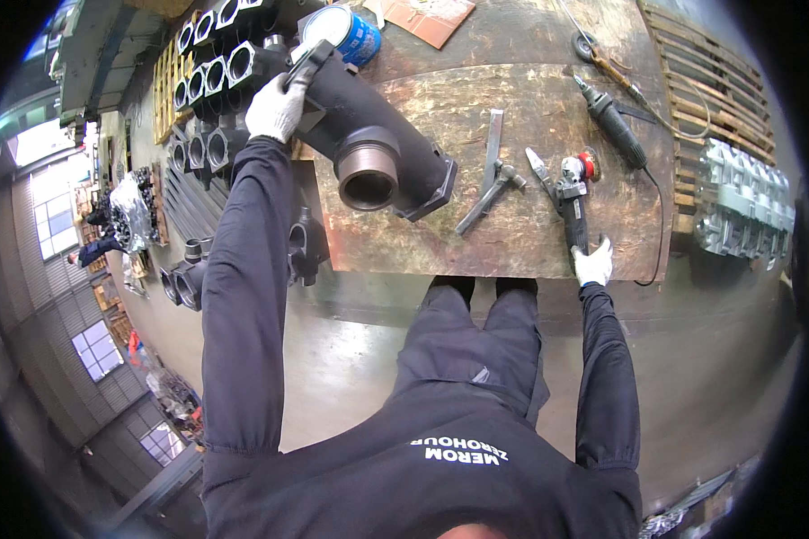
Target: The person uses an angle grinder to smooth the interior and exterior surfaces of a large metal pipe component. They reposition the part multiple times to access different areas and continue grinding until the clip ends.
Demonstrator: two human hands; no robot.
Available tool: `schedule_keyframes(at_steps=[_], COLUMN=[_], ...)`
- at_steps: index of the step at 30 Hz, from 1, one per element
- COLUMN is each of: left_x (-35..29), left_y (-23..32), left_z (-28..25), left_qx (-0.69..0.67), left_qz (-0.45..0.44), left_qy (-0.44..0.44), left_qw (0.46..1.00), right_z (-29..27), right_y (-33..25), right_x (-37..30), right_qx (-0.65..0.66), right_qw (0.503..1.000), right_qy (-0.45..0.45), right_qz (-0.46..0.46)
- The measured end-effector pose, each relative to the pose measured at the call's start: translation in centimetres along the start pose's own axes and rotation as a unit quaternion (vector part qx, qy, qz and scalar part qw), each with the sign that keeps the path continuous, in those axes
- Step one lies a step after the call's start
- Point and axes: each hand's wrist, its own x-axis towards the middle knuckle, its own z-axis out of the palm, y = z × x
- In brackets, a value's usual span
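Note:
A black metal pipe fitting (355, 103) with flanged ends and a threaded side outlet lies slantwise at the left of the worn workbench (404, 247). My left hand (276, 110), in a white glove, grips its far flange. At the right, my gloved right hand (593, 262) is closed round the rear end of an angle grinder (573, 211) with a red disc, which rests on the bench. Left of the grinder lie a hammer (490, 198), a flat metal bar (493, 139) and a flat pointed blade (539, 166) that reaches the grinder.
Farther right lies a corded black power tool (618, 130). A blue tin (355, 40) and a cardboard piece (431, 20) sit at the bench's far side. Black castings (216, 76) crowd the left. A wooden pallet (715, 76) and silvery wrapped parts (742, 202) stand beyond the right edge.

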Motion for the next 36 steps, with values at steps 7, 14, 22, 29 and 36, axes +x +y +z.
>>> schedule_keyframes(at_steps=[7, 14, 22, 29, 36], left_x=[2.7, 3.4, 3.4, 1.5, -7.4], left_y=[-2.5, -4.1, -3.5, -0.4, 1.9], left_z=[1.5, 2.2, 2.2, 0.1, -2.1], left_qx=[-0.069, -0.122, -0.081, 0.004, -0.019], left_qz=[0.025, 0.059, 0.069, 0.02, 0.112], left_qy=[0.005, -0.009, 0.016, -0.025, 0.052], left_qw=[0.997, 0.991, 0.994, 0.999, 0.992], right_z=[1.6, 4.7, 4.8, 0.4, -2.2], right_y=[-0.6, -6.7, -4.9, 2.5, 10.0], right_x=[1.9, 6.1, 4.7, -8.3, -24.2], right_qx=[0.017, -0.004, 0.049, 0.186, 0.301], right_qw=[0.994, 1.0, 0.998, 0.981, 0.947], right_qy=[0.019, 0.005, 0.026, 0.058, 0.067], right_qz=[-0.105, -0.03, -0.011, 0.005, 0.086])
